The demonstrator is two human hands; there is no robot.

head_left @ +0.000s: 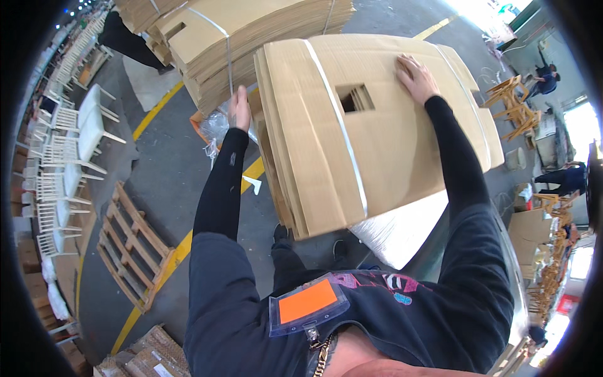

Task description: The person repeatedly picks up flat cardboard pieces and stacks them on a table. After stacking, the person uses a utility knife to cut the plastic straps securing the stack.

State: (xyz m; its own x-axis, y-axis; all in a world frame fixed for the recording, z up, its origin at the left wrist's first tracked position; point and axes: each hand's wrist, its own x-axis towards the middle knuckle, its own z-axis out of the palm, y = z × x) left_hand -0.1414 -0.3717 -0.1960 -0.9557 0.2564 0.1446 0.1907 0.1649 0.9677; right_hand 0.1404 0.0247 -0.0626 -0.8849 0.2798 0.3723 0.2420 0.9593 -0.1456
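Note:
A bundle of flat brown cardboard sheets (389, 144), bound with white straps (339, 119), fills the middle in front of me. A rectangular hole is cut through its top face. My right hand (416, 78) lies on that top face towards its far right, fingers stretched out. Beside the bundle's far left edge I hold my left hand (239, 110) upright, fingers straight and nothing in its grasp. Whether the left palm touches the cardboard I cannot tell. Beneath the bundle's near right side shows a white wrapped block (403, 234).
A taller strapped cardboard stack (210, 56) stands just beyond, with clear plastic film (217, 129) at its foot. On the left are a wooden pallet (135, 245) and rows of white chairs (94, 129). Wooden chair frames (512, 107) and people (548, 78) appear at the right.

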